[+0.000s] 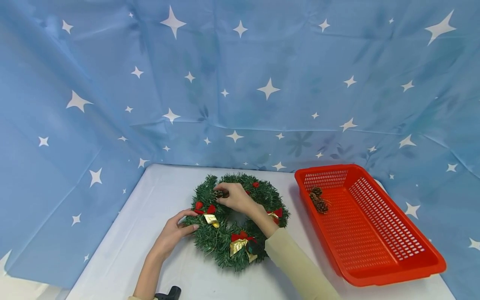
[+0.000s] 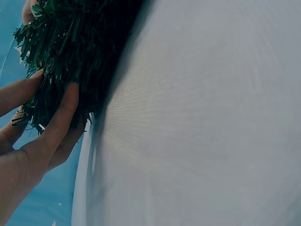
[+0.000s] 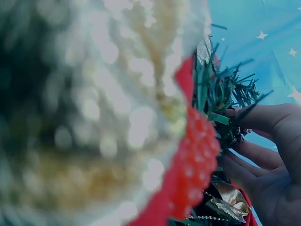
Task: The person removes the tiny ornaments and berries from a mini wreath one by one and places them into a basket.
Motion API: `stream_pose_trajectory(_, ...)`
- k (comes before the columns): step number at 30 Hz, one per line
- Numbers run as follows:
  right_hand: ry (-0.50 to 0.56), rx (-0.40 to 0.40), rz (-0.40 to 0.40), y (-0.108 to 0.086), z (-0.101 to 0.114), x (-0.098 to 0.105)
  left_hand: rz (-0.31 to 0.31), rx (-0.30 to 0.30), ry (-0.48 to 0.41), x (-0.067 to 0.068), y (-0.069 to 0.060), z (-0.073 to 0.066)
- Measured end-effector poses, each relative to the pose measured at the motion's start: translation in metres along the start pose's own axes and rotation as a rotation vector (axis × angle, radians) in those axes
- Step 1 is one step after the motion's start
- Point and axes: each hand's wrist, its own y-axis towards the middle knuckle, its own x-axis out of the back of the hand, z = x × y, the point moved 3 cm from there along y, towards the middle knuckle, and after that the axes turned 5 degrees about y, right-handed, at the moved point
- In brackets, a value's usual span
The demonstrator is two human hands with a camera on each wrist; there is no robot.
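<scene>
A green wreath with red and gold bows and red berries lies on the white table. The right hand pinches a pine cone against the wreath's upper left; in the right wrist view, the fingers of this hand are partly behind green needles. At the wreath's left edge, the left hand grips the greenery beside a red and gold bow. The left wrist view shows this hand with its fingers around the wreath's side.
A red plastic basket stands on the right, with several pine cones at its left side. A black object lies by the left forearm at the front. Behind the white table hangs a blue cloth with white stars.
</scene>
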Motion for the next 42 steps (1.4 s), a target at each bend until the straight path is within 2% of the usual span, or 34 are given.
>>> stream_pose_trajectory(16,-0.02,0.024,-0.074,-0.008,-0.002,0.007,0.011,0.006,-0.001,-0.001,0.005,0.002)
stream_pose_trajectory(25,-0.027,0.056,-0.138,-0.018,0.007,0.017,0.028,0.0,0.042,0.003,0.005,0.0)
stream_pose_trajectory(33,-0.006,0.094,-0.15,-0.031,0.024,0.028,0.043,-0.017,0.015,0.005,0.008,0.002)
stream_pose_trajectory(38,-0.007,0.116,-0.149,-0.042,0.024,0.035,0.053,-0.022,0.006,0.004,0.008,0.001)
stream_pose_trajectory(42,-0.043,0.139,-0.181,-0.052,0.023,0.042,0.056,-0.022,0.008,0.003,0.008,-0.001)
